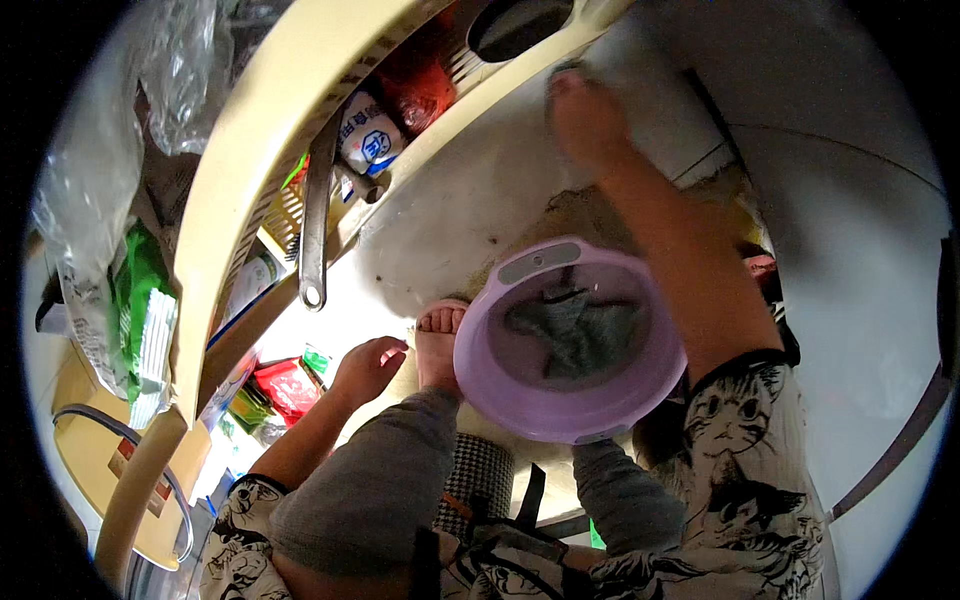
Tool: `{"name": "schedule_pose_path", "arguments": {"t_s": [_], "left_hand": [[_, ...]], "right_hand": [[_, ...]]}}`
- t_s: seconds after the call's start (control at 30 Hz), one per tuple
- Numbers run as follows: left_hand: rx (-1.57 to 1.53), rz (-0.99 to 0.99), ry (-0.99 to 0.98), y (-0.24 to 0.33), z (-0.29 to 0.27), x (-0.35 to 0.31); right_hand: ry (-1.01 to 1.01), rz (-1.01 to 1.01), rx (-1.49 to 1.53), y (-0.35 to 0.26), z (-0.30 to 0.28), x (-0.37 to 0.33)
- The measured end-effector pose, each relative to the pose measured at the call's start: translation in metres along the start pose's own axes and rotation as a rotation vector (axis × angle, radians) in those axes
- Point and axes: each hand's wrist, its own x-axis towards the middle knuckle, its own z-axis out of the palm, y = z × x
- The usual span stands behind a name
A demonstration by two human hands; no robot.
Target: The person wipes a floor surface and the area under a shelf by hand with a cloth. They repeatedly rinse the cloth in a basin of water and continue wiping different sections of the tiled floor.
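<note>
My right arm stretches up and away past the basin. Its hand is closed against the pale floor beside the cream rack, and a dark edge shows at the fingertips; I cannot make out what it holds. Between my feet stands a light purple basin with a grey handle patch. Inside it, a dark grey-green cloth lies soaking in water. My left hand hangs beside my left knee, fingers loosely apart and nothing in them.
A cream plastic rack rises at the left, holding packets, a white bag and a red bag. A metal-handled tool hangs from it. Clear plastic and a green packet lie at the far left.
</note>
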Motion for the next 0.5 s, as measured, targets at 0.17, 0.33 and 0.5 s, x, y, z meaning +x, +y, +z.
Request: {"name": "schedule_pose_path", "arguments": {"t_s": [0.17,0.33,0.5], "left_hand": [[-0.001,0.092,-0.048,0.017,0.0,0.016],[-0.038,0.038,0.027,0.004,-0.005,0.014],[-0.035,0.009,-0.024,-0.004,0.006,0.002]], "right_hand": [[-0.031,-0.238,-0.434,-0.036,0.033,0.013],[0.032,-0.142,-0.497,-0.008,-0.003,-0.001],[-0.058,-0.089,-0.657,0.016,-0.021,-0.017]]}}
